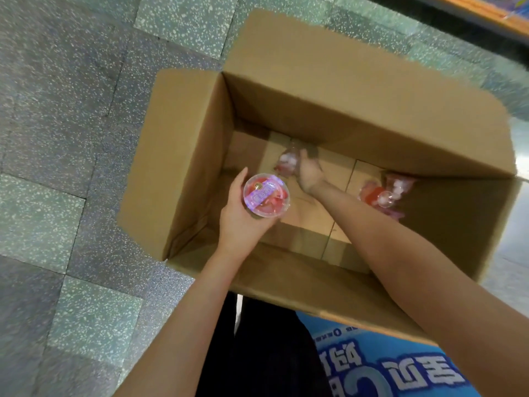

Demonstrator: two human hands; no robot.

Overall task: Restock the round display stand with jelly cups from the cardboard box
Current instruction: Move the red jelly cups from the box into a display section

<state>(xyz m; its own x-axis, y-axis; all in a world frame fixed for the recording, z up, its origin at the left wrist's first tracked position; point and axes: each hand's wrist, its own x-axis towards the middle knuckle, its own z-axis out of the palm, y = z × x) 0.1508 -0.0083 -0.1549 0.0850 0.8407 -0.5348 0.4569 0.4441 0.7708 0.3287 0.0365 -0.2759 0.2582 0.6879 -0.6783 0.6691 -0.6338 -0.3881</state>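
A blue printed flap (386,365) is seen nearest, at the near edge of the cardboard box (357,90). Above the box's left part, a jelly cup (266,195) with a purple label is cradled from below by the left hand (243,216). Deeper, on the box floor, a second cup (287,161) is grasped by the right hand (309,171); the picture is blurred there. More cups (383,193) are noted lying at the right wall. Speckled floor tiles (71,110) surround the box.

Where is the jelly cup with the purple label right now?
In the head view, the purple-labelled jelly cup sits in the left hand, held above the left part of the open cardboard box.
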